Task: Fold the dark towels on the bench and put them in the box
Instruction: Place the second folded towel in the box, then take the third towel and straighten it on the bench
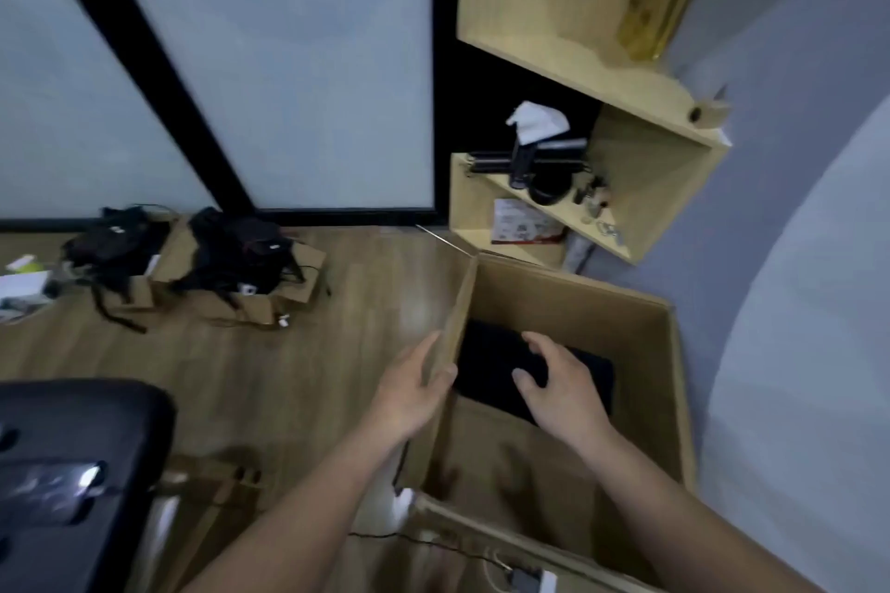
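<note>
A large open cardboard box stands on the wooden floor at the right. A folded dark towel lies flat on its bottom. My left hand rests against the outside of the box's left wall, thumb over the rim, fingers straight. My right hand hovers inside the box just above the towel, fingers spread and slightly bent, holding nothing. The black padded bench shows at the lower left with a dark, blurred item on it.
Two smaller cardboard boxes with black straps and gear sit on the floor near the frosted glass wall. A wooden shelf unit with small items stands behind the big box. A cable runs along the floor near my forearms.
</note>
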Demonstrator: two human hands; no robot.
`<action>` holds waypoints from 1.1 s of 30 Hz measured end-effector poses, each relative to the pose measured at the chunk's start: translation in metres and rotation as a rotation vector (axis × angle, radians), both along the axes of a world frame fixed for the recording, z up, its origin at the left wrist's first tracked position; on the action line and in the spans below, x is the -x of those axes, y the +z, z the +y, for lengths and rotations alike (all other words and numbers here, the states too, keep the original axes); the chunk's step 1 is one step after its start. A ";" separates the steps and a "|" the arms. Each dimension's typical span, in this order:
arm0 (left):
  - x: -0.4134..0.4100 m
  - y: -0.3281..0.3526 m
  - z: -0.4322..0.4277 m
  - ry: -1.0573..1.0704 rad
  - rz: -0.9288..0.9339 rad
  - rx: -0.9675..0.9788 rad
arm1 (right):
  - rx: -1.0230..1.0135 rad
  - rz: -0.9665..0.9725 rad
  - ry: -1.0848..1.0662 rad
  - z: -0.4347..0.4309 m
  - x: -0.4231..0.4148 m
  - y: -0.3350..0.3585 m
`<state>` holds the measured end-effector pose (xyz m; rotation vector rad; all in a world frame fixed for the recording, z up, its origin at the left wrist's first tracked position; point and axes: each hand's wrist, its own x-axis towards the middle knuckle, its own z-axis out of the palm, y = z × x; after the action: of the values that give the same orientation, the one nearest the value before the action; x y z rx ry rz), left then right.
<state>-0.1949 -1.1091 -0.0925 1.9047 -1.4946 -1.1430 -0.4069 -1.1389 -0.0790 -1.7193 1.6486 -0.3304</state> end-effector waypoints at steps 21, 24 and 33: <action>-0.205 0.061 0.573 1.074 -0.375 -0.036 | 0.258 -0.097 1.324 0.402 -0.373 0.063; -0.211 0.049 0.661 1.229 -0.331 -0.037 | 0.289 -0.081 1.473 0.482 -0.409 0.062; -0.220 -0.004 0.922 1.732 -0.148 -0.043 | 0.326 0.115 1.978 0.772 -0.491 0.047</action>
<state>0.0255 -0.1872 -0.0964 2.2388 0.4245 -0.1464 0.0845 -0.3670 -0.0323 -2.6736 -0.5970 0.4953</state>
